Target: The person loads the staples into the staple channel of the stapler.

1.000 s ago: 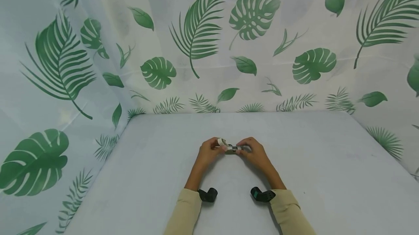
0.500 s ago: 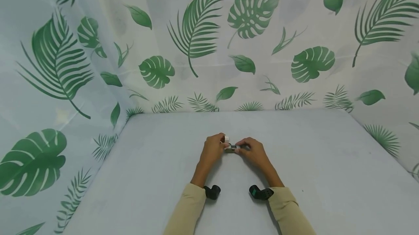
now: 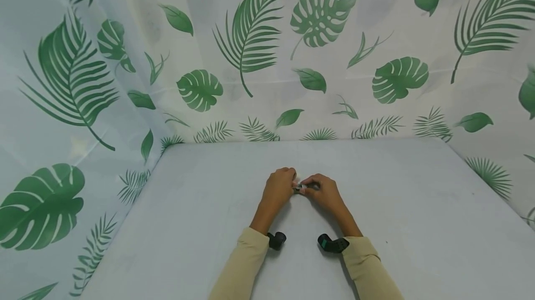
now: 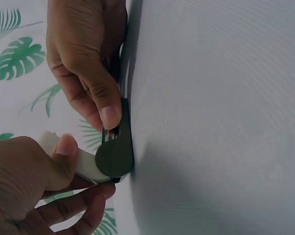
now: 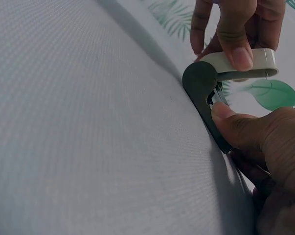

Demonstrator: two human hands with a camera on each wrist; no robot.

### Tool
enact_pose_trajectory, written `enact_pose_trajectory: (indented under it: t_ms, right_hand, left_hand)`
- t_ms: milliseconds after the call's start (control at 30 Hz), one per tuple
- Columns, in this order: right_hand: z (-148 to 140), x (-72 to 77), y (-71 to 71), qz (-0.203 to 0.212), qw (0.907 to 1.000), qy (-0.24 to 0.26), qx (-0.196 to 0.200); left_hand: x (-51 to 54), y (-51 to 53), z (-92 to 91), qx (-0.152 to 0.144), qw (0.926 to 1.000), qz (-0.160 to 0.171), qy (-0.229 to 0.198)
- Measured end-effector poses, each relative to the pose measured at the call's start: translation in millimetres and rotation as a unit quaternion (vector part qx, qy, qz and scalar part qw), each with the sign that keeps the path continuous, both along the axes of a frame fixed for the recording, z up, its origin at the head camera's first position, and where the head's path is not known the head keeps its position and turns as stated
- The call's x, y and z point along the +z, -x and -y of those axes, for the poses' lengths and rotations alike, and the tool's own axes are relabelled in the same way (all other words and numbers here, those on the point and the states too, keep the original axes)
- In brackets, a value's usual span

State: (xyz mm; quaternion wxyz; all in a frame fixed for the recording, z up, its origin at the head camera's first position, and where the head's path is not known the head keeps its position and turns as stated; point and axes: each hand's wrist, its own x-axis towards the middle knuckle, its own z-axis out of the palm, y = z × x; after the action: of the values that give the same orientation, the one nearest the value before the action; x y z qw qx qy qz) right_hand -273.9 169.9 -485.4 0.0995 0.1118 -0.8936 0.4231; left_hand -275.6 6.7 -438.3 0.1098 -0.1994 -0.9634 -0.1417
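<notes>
The left hand [image 3: 279, 191] has moved closer to the right hand [image 3: 326, 193], both hands pinching 1 hinged device [image 5: 200, 81].

Pale tabletop [image 3: 200, 198]; white curtain [image 3: 259, 105] printed with green leaves [image 3: 199, 90] behind it and along both sides.
</notes>
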Motion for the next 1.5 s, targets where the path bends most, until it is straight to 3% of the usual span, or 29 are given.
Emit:
enact_pose_trajectory:
  t_ms: [367,500,600,733,833,900,1000,1100,1167,1300,1500]
  right_hand:
    - [-1,0.7,0.4,0.0,0.9999,-0.002,-0.013]
    - [-1,-1.2,1.9,-0.006,0.9998,-0.013,-0.014]
    - [0,-2.6,1.9,-0.009,0.9998,-0.013,-0.015]
    - [1,-3.9,0.8,-0.002,0.9999,-0.01,-0.01]
    - [0,-3.6,-0.4,0.008,0.9998,-0.017,-0.001]
    - [-2,-1.7,-1.2,0.024,0.9995,-0.022,0.005]
    - [-7,2.9,-2.7,0.052,0.9981,-0.022,0.023]
    - [-10,9.9,-3.5,0.061,0.9976,-0.014,0.031]
    - [-9,13.8,-3.3,0.051,0.9985,-0.002,0.021]
    - [-5,19.2,-3.2,0.052,0.9983,0.009,-0.022]
    - [0,23.8,-3.8,0.162,0.9845,0.06,-0.032]
  left_hand:
    - [3.3,-2.2,-14.6,-0.006,0.993,-0.047,0.108]
    - [2.9,-3.6,-16.7,-0.002,0.9904,-0.067,0.121]
    - [1.0,-4.1,-14.4,0.005,0.992,-0.059,0.111]
    - [-6.1,-3.3,-6.1,0.015,0.9983,-0.003,0.056]
    - [-13.3,-3.0,4.0,0.022,0.9974,0.06,-0.034]
    - [-18.3,-2.1,11.7,0.016,0.9894,0.096,-0.108]
    - [-24.0,-0.6,23.0,-0.003,0.9667,0.136,-0.217]
    - [-27.2,1.7,30.4,-0.023,0.9457,0.155,-0.285]
    - [-28.8,1.9,33.0,-0.027,0.9381,0.16,-0.306]
    - [-31.9,1.8,33.7,-0.028,0.9336,0.161,-0.319]
    - [-34.0,2.7,31.0,-0.02,0.9322,0.155,-0.327]
